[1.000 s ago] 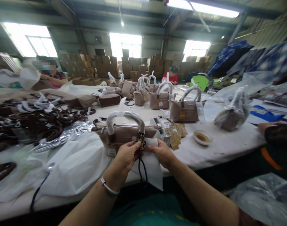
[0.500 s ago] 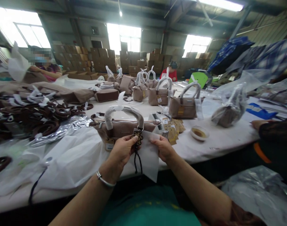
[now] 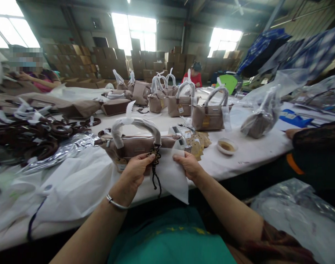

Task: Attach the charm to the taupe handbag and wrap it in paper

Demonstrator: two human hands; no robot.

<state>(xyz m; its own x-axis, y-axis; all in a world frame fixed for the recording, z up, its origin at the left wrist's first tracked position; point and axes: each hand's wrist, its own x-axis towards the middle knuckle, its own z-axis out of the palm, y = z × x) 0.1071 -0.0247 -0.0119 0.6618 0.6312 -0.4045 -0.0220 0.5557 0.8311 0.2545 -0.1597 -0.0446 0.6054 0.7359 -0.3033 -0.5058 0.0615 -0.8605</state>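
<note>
A taupe handbag (image 3: 134,146) with wrapped handles (image 3: 137,123) stands upright at the table's near edge. From the base of its right handle hangs a leopard-patterned charm (image 3: 156,154) with a dark cord (image 3: 155,179). My left hand (image 3: 137,168) pinches this charm between thumb and fingers. A translucent white sheet (image 3: 171,176) spreads beside the charm, its left edge against it. My right hand (image 3: 189,165) grips the sheet's upper right part. A paper tag (image 3: 120,165) shows low on the bag's left side, partly behind my left hand.
Brown tags (image 3: 199,143) lie right of the bag, near a small dish (image 3: 227,146) of brownish stuff. More handbags (image 3: 208,116) stand farther back. Coiled brown straps (image 3: 43,134) are heaped at left. A co-worker's arm (image 3: 318,137) rests at right; two people are across the table.
The whole view has shifted, so the bag and table sit further left and slightly higher. The sheet's lower corner has swung rightward. Both hands keep their holds.
</note>
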